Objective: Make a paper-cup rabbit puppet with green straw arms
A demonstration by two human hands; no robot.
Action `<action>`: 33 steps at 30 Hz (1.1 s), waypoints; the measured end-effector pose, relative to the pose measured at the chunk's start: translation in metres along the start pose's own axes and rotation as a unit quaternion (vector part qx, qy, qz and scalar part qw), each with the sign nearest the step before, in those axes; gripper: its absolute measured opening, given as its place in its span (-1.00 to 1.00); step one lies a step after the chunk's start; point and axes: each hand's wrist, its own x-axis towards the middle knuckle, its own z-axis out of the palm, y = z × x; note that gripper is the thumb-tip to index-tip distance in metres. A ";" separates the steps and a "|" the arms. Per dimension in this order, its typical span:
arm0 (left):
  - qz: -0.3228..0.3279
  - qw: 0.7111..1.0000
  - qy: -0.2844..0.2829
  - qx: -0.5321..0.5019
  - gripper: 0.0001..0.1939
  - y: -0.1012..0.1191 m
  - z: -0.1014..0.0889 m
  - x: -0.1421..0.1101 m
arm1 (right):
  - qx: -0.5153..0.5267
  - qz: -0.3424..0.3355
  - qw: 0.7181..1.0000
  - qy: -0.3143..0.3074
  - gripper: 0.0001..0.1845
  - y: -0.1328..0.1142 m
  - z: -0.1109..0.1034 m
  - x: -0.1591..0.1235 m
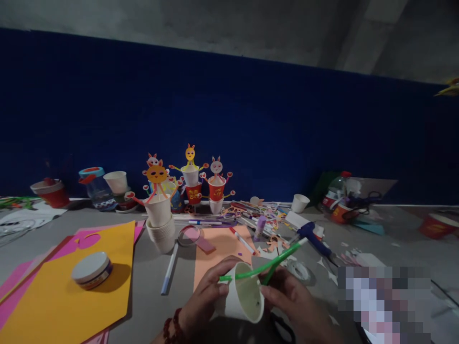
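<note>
My left hand [202, 298] wraps round a white paper cup [244, 298] that lies tilted with its mouth toward me. My right hand [294, 301] pinches a green pipe cleaner [265, 265] that runs across the cup's rim and sticks out up and to the right. A bead bracelet sits on my left wrist. Both hands are low in the middle of the view, over the grey table [147, 286].
An orange sheet [71, 296] with a round tin [91, 270] lies at left over pink paper. A stack of white cups [159, 224] and finished cup figures [191, 179] stand behind. A blue glue gun [315, 239], pens, paper scraps and red cups litter the right.
</note>
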 end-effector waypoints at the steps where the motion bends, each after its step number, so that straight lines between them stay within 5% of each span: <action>1: 0.004 1.000 0.003 0.015 -0.48 0.001 0.000 0.000 | -0.023 -0.008 1.000 0.001 -0.57 -0.001 -0.001 0.000; 7: -0.010 0.999 0.008 0.041 -0.51 0.008 0.001 -0.004 | -0.089 -0.009 0.995 -0.032 -0.67 -0.021 -0.012 -0.008; 19: -0.017 0.998 -0.001 0.058 -0.56 0.001 -0.005 -0.005 | -0.176 -0.072 0.981 -0.041 -0.71 -0.039 0.004 -0.004; 24: 0.002 0.998 -0.006 0.067 -0.52 0.005 -0.004 -0.004 | -0.288 -0.127 0.948 -0.037 -0.77 -0.038 -0.002 -0.007; 30: -0.003 0.997 -0.002 0.076 -0.49 0.003 -0.005 -0.005 | -0.437 -0.261 0.860 -0.036 -0.83 -0.045 -0.002 -0.010; 33: 0.002 0.997 0.011 0.071 -0.49 -0.001 -0.005 -0.007 | -0.434 -0.261 0.861 -0.054 -0.80 -0.045 0.000 -0.010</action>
